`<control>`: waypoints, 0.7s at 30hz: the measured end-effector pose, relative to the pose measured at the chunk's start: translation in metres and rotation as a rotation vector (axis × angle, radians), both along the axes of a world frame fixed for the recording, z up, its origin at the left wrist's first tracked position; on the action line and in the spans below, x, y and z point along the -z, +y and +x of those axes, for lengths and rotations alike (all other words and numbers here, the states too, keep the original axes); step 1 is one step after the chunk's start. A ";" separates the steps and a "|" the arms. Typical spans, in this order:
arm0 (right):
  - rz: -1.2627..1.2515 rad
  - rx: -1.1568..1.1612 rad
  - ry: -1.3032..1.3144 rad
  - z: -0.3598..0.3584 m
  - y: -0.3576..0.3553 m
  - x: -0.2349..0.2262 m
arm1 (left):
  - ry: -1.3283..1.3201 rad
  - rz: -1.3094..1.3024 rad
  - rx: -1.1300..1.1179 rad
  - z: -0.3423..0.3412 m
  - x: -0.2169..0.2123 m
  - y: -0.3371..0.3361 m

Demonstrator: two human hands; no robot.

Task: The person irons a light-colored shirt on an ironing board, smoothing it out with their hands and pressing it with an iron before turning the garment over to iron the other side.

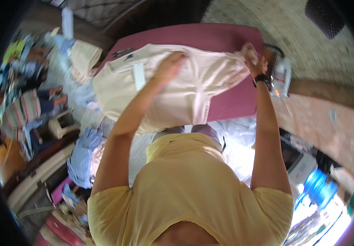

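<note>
A cream short-sleeved shirt (173,94) lies spread on a maroon padded board (232,102), a white tag (139,76) on it near the neckline. My left hand (170,65), smeared by motion, rests flat on the upper part of the shirt with nothing visible in it. At the right, my right hand (258,65) is closed on the end of the sleeve, where the cloth bunches up. A dark band circles my right wrist. Just beyond that hand, at the board's right end, stands a white appliance (282,76) resembling a clothes iron, with a small orange light.
Left of the board lie folded cream cloth (84,55) and a pile of blue garments (82,158). A person in a striped top (21,112) sits farther left, near a pale plastic stool (62,125). A blue water bottle (320,188) is at lower right.
</note>
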State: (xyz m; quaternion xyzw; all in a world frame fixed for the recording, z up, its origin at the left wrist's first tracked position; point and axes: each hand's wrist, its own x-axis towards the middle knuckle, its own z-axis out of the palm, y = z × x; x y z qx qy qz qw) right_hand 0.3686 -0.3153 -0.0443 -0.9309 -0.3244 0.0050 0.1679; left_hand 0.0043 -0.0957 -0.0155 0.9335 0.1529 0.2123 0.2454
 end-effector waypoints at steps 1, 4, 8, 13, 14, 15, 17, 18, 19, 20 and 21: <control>-0.085 -0.047 -0.044 0.003 0.002 0.008 | 0.029 0.060 0.026 0.017 0.006 -0.007; -0.106 -0.162 -0.198 0.043 -0.021 0.062 | 0.038 0.173 -0.073 0.062 0.016 -0.013; 0.236 -0.137 -0.070 -0.010 0.002 0.028 | 0.061 0.163 -0.375 0.053 0.019 0.000; 0.202 0.340 0.029 0.012 -0.005 -0.033 | 0.032 0.159 -0.434 0.066 0.009 0.019; 0.135 0.354 -0.022 0.028 -0.014 -0.039 | -0.050 0.126 -0.485 0.074 0.007 0.022; 0.125 0.308 -0.093 0.031 -0.016 -0.041 | -0.124 0.093 -0.537 0.079 0.007 0.026; 0.058 0.229 -0.162 0.075 -0.031 -0.006 | -0.031 0.070 -0.558 0.096 0.012 0.033; 0.102 0.193 -0.124 0.091 -0.035 0.006 | 0.023 0.084 -0.583 0.101 0.020 0.036; 0.144 0.161 -0.087 0.107 -0.041 0.017 | 0.074 0.102 -0.605 0.107 0.026 0.037; 0.147 0.202 -0.053 0.088 -0.026 0.009 | 0.076 0.101 -0.593 0.101 0.028 0.038; 0.227 0.184 -0.124 0.070 -0.017 -0.007 | 0.076 0.098 -0.579 0.095 0.026 0.039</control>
